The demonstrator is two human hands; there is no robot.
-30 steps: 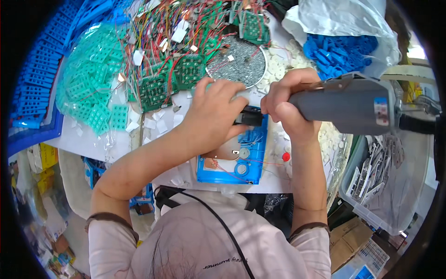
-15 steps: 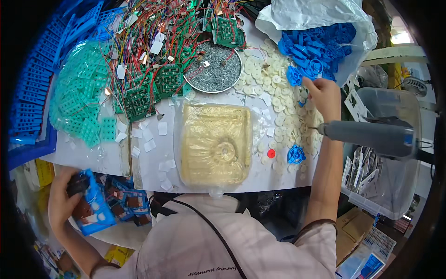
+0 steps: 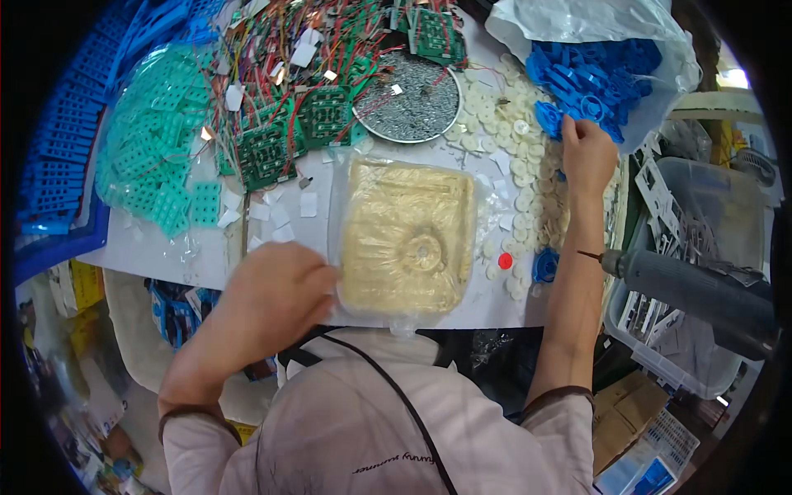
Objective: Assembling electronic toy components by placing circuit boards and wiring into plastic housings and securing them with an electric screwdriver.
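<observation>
My right hand (image 3: 591, 153) reaches to the mouth of a white plastic bag (image 3: 676, 62), its fingers pinched together against the blue plastic parts (image 3: 598, 74) spilling out there. What sits between those fingertips is hidden. Smeared by motion, my left hand (image 3: 276, 293) is over the table's near edge, just left of a cream square pad wrapped in clear plastic (image 3: 408, 239). Nothing shows in it, and its fingers are blurred. A round blue part (image 3: 544, 266) lies by my right forearm, near a small red disc (image 3: 505, 261).
Green circuit boards (image 3: 272, 153) with tangled wires and a round tray of small screws (image 3: 412, 124) are at the back. Many cream discs (image 3: 520, 177) lie right of the pad. Teal button sheets (image 3: 157, 132) fill a clear bag. A grey electric screwdriver (image 3: 685, 280) points in from the right.
My left hand has let go of a blue casing below the table and moved up and right to the pad. My right hand stays at the blue parts. The view has shifted slightly.
</observation>
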